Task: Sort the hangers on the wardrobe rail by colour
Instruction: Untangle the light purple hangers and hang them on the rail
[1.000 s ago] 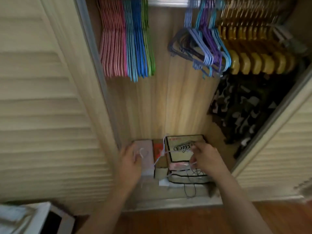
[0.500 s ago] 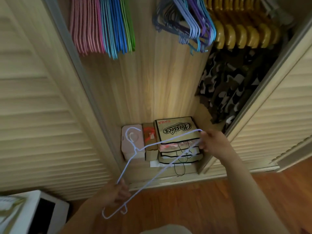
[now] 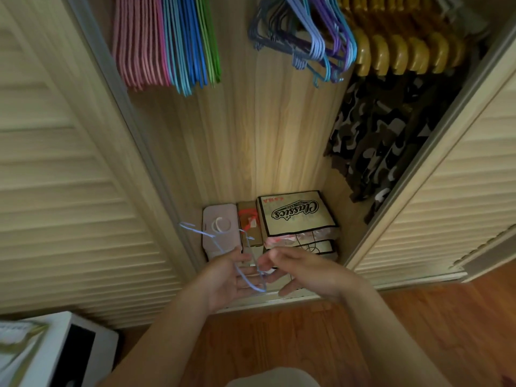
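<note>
Since half a second ago both hands have come together in front of the wardrobe floor, and the pale blue wire hanger [image 3: 223,255] that was stretched wide between them now lies folded close between the palms. The left hand [image 3: 223,277] is palm-up with straight, relaxed fingers, the wire resting across it. The right hand [image 3: 304,270] has fingers curled toward the wire near its lower bend; motion blur hides whether they actually pinch it. The hanger's hook end sticks up to the left, over the pink flat box [image 3: 222,227].

Above hang four groups: pink hangers [image 3: 139,43], blue hangers [image 3: 184,46], a few green hangers [image 3: 212,40], and a loose cluster of grey, lilac and purple hangers [image 3: 307,32]; individual counts blur together. At least six yellow chunky hangers [image 3: 399,54] carry camouflage clothing [image 3: 374,135]. On the floor stand three boxes: the pink one, a narrow brown cardboard box [image 3: 250,219], and a printed cardboard box [image 3: 296,213].
</note>
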A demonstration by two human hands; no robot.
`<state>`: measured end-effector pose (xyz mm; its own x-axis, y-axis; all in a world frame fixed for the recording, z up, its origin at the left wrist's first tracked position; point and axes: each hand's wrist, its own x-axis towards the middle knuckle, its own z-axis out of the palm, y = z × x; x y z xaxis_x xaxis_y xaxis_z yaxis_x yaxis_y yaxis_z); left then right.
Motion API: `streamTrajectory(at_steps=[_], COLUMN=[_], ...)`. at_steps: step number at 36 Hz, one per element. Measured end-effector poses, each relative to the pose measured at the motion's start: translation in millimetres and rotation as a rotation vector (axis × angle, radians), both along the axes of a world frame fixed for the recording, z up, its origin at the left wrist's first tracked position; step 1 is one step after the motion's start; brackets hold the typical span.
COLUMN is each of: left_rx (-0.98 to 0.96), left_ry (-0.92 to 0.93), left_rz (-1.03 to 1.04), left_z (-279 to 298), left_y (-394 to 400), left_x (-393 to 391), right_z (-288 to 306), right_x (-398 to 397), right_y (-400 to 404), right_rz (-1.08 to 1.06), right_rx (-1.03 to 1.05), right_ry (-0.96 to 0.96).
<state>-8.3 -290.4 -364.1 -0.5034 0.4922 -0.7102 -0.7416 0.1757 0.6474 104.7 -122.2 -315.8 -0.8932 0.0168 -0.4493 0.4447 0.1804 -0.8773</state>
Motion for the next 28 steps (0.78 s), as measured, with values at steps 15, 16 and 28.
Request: streamTrajectory(at_steps=[15,16,28], left_rx=[0.017,0.015,-0.069], left_ry=[0.029,0.028,0.101], left_rz=[-0.064,-0.065,-0.146], left_z=[24,25,39], left_y=[21,22,35], left_x=[15,16,20], right_z=[5,4,6], right_x=[2,2,-7], right_y=[-3,-3,-24], right_rz=[0.066,0.088,0.151], right_rx=[0.053,0.062,0.359], right_ry=[-0.006,-0.001,0.06])
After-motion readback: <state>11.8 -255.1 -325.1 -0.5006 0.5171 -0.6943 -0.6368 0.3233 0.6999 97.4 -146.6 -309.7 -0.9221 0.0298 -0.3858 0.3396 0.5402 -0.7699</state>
